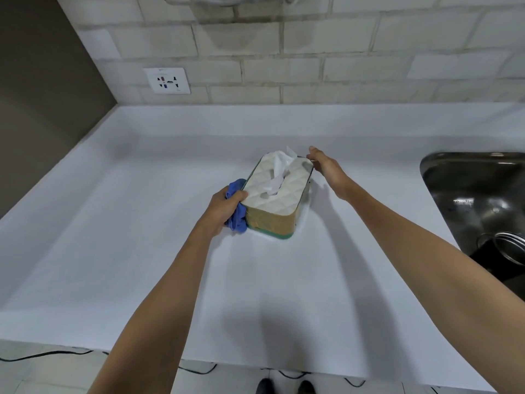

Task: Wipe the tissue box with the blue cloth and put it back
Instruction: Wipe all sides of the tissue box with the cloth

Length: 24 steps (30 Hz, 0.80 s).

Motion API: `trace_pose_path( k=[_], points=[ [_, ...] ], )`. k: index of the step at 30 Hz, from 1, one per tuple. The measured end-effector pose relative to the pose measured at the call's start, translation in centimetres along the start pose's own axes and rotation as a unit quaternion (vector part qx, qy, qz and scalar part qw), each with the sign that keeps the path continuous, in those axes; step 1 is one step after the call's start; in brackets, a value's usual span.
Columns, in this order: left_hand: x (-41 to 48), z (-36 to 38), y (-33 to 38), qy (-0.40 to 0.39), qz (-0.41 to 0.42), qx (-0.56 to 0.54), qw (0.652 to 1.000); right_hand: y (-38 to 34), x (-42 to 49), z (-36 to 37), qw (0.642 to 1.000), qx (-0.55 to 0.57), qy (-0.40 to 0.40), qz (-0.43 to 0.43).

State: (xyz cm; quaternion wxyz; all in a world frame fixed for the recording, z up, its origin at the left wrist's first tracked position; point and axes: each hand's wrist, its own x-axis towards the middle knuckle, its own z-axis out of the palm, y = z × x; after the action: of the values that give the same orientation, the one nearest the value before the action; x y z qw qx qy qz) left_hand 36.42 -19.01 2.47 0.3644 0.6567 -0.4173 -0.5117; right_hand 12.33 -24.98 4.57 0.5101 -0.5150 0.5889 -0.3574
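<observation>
The tissue box stands on the white counter, near its middle. It has a white quilted top, tan sides and a green base, and a white tissue sticks up from its slot. My left hand holds the bunched blue cloth pressed against the box's left side near the front corner. My right hand grips the far right corner of the box. The box's left side is mostly hidden behind the cloth and hand.
A steel sink with a metal pot in it lies at the right. A wall socket sits on the tiled back wall. A brown panel borders the counter's left side. Cables run on the floor below.
</observation>
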Motion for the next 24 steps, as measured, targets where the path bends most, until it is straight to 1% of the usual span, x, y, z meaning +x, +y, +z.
trace_pose_path(
  k=[2,6,10,13,16,18,20,24],
  points=[
    [0.3,0.2,0.3,0.018,0.014,0.014,1.0,0.3,0.2,-0.2,1.0,0.007,0.004,-0.001],
    [1.0,0.6,1.1,0.083,0.055,0.035,0.994,1.2,0.2,-1.1,1.0,0.01,0.024,-0.011],
    [1.6,1.5,1.9,0.122,0.075,0.019,0.99,2.0,-0.6,-1.7,0.998,0.022,0.05,-0.018],
    [2.1,2.2,2.4,0.157,0.063,-0.012,0.985,2.7,-1.6,-2.0,0.996,0.04,0.078,-0.018],
    [2.0,2.1,2.6,0.163,0.035,-0.081,0.983,3.5,-2.8,-2.3,0.993,0.044,0.112,-0.02],
    [1.8,1.6,2.0,0.167,0.022,-0.114,0.979,4.0,-3.5,-2.4,0.99,0.066,0.122,-0.021],
    [1.2,1.0,1.0,0.158,0.014,-0.132,0.978,4.2,-4.3,-2.2,0.99,0.089,0.111,-0.012],
    [-0.6,0.9,-0.9,0.115,-0.01,-0.156,0.981,4.2,-5.3,-1.1,0.987,0.138,0.08,-0.008]
  ],
)
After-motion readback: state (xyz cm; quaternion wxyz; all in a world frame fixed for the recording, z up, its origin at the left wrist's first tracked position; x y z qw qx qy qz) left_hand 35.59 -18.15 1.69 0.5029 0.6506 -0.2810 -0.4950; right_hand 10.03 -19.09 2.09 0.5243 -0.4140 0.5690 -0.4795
